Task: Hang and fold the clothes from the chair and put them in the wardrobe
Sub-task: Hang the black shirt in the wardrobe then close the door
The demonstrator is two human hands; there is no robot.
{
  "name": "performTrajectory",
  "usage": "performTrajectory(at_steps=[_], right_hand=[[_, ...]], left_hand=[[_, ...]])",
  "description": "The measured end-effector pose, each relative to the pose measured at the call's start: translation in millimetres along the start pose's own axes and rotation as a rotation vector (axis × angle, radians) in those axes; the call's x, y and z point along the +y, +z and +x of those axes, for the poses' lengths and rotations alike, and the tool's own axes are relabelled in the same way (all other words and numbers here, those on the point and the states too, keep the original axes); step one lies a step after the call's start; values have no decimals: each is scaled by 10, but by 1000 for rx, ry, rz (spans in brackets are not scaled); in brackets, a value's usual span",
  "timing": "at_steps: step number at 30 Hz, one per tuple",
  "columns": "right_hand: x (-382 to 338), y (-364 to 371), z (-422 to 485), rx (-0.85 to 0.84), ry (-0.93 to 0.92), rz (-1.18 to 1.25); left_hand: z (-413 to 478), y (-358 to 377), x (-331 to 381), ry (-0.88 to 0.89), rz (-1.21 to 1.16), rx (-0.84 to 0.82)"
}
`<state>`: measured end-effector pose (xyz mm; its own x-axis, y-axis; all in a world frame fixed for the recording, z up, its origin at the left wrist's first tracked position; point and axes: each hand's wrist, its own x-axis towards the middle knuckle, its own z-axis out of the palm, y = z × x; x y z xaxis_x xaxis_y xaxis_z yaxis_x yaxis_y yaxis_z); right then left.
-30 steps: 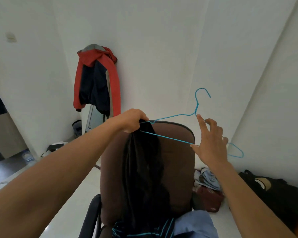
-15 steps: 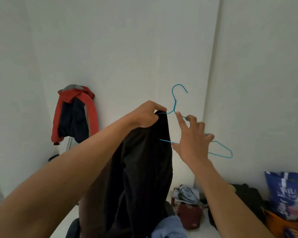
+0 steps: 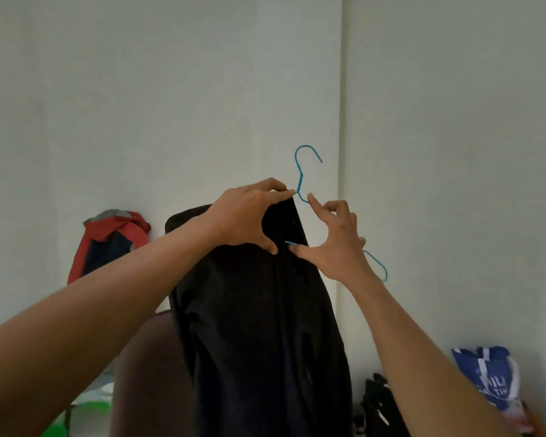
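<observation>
You hold the blue wire hanger [image 3: 300, 184] raised before the wall, hook upward, long axis slanting down-right, left hand [image 3: 246, 217] pinching the black garment [image 3: 259, 326] onto it, right hand [image 3: 334, 244] pinching its bar.

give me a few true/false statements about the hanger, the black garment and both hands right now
1. The hanger is blue wire. True.
2. The black garment lies folded flat on the floor. False: it hangs down, held up in the air.
3. The left hand grips the garment's top beside the hanger's neck. True.
4. The right hand hangs away from the hanger. False: it touches the hanger's wire.
5. The red jacket is on the hanger. False: it hangs at the wall, left of the garment.
</observation>
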<state>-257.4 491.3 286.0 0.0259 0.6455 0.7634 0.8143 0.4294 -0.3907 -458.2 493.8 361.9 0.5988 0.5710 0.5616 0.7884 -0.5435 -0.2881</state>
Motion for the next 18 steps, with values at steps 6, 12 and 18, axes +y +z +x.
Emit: performTrajectory(at_steps=[6,12,18], right_hand=[[-123,-67,-29,-18,24,-214],[119,-227,-50,-39,167,-239],[61,-250,165,135,277,293]], left_hand=[[3,-228,-55,-106,72,125],[-159,-431,-429,-242,-12,189],[-371,-466,-699,-252,15,206]])
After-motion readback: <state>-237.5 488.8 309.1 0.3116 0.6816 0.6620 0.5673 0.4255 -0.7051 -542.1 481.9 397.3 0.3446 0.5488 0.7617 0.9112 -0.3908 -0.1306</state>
